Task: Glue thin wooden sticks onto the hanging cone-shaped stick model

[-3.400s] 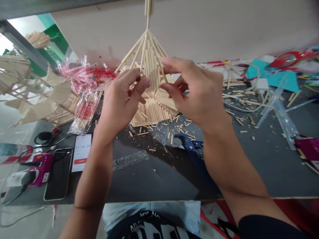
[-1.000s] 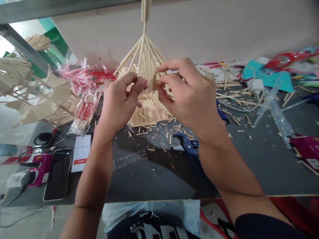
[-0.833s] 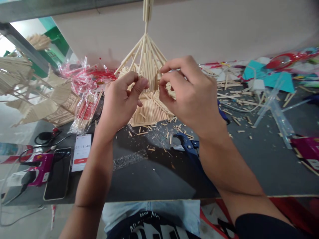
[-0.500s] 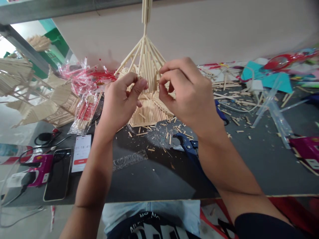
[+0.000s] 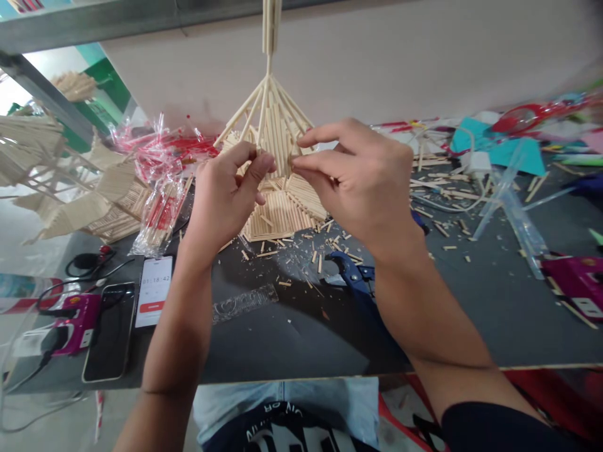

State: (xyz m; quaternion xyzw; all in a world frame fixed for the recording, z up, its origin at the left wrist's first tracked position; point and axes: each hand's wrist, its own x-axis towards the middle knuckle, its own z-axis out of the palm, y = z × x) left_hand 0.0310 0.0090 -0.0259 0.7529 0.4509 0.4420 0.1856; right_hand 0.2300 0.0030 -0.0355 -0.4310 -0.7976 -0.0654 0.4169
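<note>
A model built of thin wooden sticks [image 5: 277, 135] stands at the middle back, with a cone of sloping rods, a tall stick spire and a flat base of sticks laid side by side. My left hand [image 5: 225, 191] is at the left of its upright panel, thumb and index finger pinched on the panel's edge. From the right, my right hand [image 5: 370, 185] reaches the opposite edge with thumb and index finger closed together. Whatever lies between those fingertips is too small or hidden to name. Below the right forearm lies a blue hand cutter [image 5: 355, 276], partly covered.
Cut stick pieces [image 5: 320, 260] litter the dark table. Left are a phone showing a timer [image 5: 153, 292], a dark phone [image 5: 109, 333], bagged sticks [image 5: 162, 216] and another stick model [image 5: 70, 194]. Clear glue sticks [image 5: 518, 213] lie right. A metal bar [image 5: 117, 28] crosses overhead.
My right hand's fingers have closed and shifted slightly left, to the panel's edge. The spire and roof appear a little lower and further left. My left hand keeps its pinch.
</note>
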